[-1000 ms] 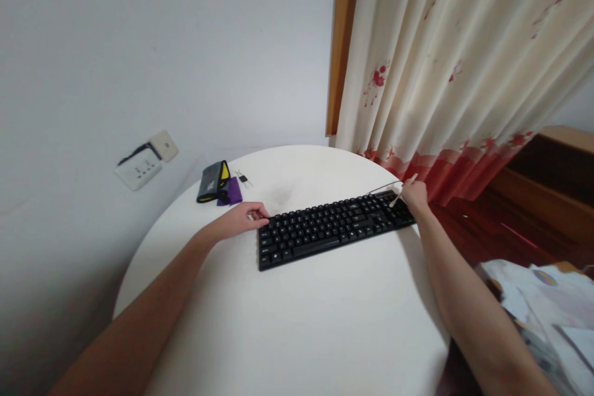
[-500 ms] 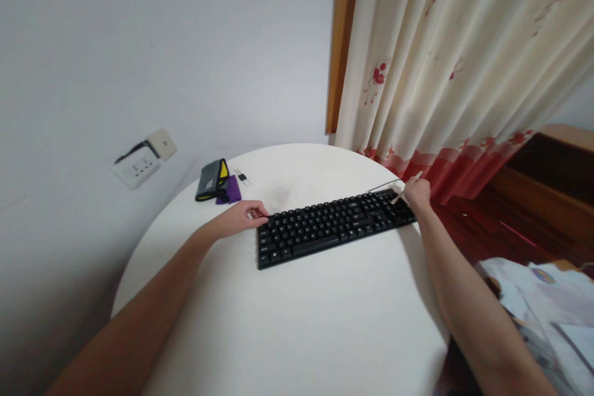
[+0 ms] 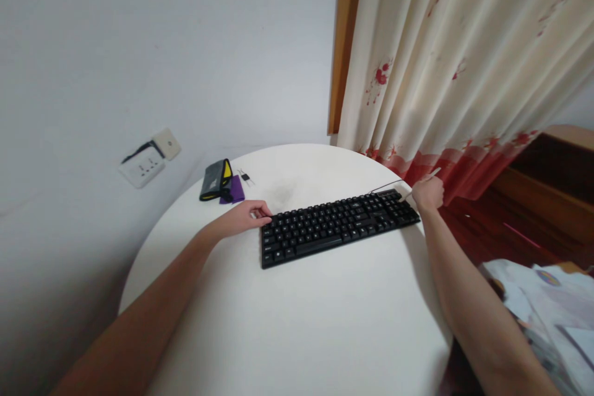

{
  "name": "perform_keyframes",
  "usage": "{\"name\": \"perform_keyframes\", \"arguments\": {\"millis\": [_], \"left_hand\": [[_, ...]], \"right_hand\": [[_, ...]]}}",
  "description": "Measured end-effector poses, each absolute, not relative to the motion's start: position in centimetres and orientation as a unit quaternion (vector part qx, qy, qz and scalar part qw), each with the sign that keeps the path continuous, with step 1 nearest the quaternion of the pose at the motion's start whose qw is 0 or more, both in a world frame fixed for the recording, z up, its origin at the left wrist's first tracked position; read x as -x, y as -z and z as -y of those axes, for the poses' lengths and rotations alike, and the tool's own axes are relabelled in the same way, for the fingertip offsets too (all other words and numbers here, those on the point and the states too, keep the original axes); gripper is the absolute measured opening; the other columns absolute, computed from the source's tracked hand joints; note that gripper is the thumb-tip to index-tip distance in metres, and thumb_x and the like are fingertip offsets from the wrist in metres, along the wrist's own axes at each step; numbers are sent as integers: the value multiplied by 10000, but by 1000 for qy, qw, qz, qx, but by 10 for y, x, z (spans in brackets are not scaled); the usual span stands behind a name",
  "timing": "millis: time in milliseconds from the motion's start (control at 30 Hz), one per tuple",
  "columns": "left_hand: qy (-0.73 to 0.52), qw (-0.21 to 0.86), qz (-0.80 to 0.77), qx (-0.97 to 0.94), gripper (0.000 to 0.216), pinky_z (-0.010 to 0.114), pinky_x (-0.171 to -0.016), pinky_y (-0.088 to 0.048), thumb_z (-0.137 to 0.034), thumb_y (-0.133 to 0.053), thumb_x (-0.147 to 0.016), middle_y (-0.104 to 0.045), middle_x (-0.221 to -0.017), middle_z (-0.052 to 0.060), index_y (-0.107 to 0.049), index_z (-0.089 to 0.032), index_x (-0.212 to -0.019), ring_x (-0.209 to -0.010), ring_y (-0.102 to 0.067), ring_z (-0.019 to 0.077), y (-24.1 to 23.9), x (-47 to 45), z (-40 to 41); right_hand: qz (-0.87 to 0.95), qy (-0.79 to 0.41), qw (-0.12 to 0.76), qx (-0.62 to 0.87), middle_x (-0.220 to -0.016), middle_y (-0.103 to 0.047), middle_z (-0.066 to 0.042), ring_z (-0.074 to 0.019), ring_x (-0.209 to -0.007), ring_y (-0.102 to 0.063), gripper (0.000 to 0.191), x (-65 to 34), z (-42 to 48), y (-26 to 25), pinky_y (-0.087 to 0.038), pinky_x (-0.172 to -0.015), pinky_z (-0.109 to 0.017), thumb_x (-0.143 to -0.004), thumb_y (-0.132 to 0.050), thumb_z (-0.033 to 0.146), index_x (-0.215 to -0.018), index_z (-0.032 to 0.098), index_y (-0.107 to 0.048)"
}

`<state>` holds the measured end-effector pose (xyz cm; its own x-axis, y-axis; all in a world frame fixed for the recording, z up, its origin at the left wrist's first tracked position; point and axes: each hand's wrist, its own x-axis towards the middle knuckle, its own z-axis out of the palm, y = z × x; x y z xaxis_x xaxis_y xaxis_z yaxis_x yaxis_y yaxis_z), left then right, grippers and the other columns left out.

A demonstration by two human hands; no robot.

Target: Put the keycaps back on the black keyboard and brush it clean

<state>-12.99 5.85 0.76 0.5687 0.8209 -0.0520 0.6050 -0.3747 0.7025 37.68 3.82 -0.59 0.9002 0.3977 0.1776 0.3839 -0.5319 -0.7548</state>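
Note:
A black keyboard [image 3: 325, 229] lies at a slant on the round white table [image 3: 325, 315]. My left hand [image 3: 248, 218] is at its upper left corner, thumb and fingers closed on the edge. At the far right end, over the number keys, is my right hand [image 3: 427, 192], its fingers wrapped round a slim, pale-handled brush [image 3: 433, 172]. The brush's tip points down and left to the keys. Part of its handle is hidden in my fist. A thin black cable [image 3: 387, 185] leaves the keyboard's back edge.
Near the table's back left edge lie a folded grey cloth [image 3: 215, 180] with yellow lining, a purple cloth [image 3: 237, 189] and a small black item [image 3: 245, 177]. A wall socket [image 3: 143, 167] is left, a curtain [image 3: 408, 74] behind right. White papers [image 3: 533, 297] lie lower right.
My right hand has moved slightly right with the brush, whose handle now tilts further right. My left hand stays on the keyboard's corner. The whole view has shifted a little.

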Motion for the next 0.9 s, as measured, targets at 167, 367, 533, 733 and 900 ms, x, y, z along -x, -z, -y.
{"name": "perform_keyframes", "arguments": {"millis": [167,367,533,733,900], "left_hand": [[-156,346,-436,-816,336,324,-763,-504,-506,-650,-764,-716,-865,54,-665,-183,-854,-804,-645,206,-8,130,-58],[-158,358,-439,-809,345,338,-773,-508,-514,-666,-737,-716,-859,51,-667,-188,-848,-800,-641,209,-8,130,-58],[-159,352,-440,-811,339,326,-762,-507,-510,-660,-743,-712,-852,49,-668,-187,-847,-792,-641,203,-7,129,-59],[-157,343,-446,-812,316,319,-754,-502,-483,-661,-750,-711,-853,50,-668,-183,-850,-793,-640,201,-9,129,-58],[-157,342,-439,-816,297,313,-750,-497,-465,-655,-765,-710,-853,49,-663,-181,-849,-785,-639,195,-10,128,-56]], "right_hand": [[237,-7,430,871,-1112,-666,-247,-364,-1040,-646,382,-372,-35,1,-499,-845,-496,-925,-407,341,-1103,150,-687],[280,-24,429,858,-1039,-677,-264,-340,-979,-666,369,-370,-38,3,-506,-816,-446,-939,-407,312,-1018,110,-704],[342,-26,427,836,-939,-703,-224,-309,-934,-666,322,-363,-43,3,-488,-789,-367,-915,-437,278,-865,123,-715],[415,-38,474,776,-793,-707,-128,-228,-773,-643,303,-345,-48,3,-457,-707,-289,-892,-457,287,-777,128,-688],[466,-95,604,640,-564,-561,-3,-132,-543,-507,264,-307,-44,-7,-382,-539,-240,-850,-506,320,-699,149,-637]]}}
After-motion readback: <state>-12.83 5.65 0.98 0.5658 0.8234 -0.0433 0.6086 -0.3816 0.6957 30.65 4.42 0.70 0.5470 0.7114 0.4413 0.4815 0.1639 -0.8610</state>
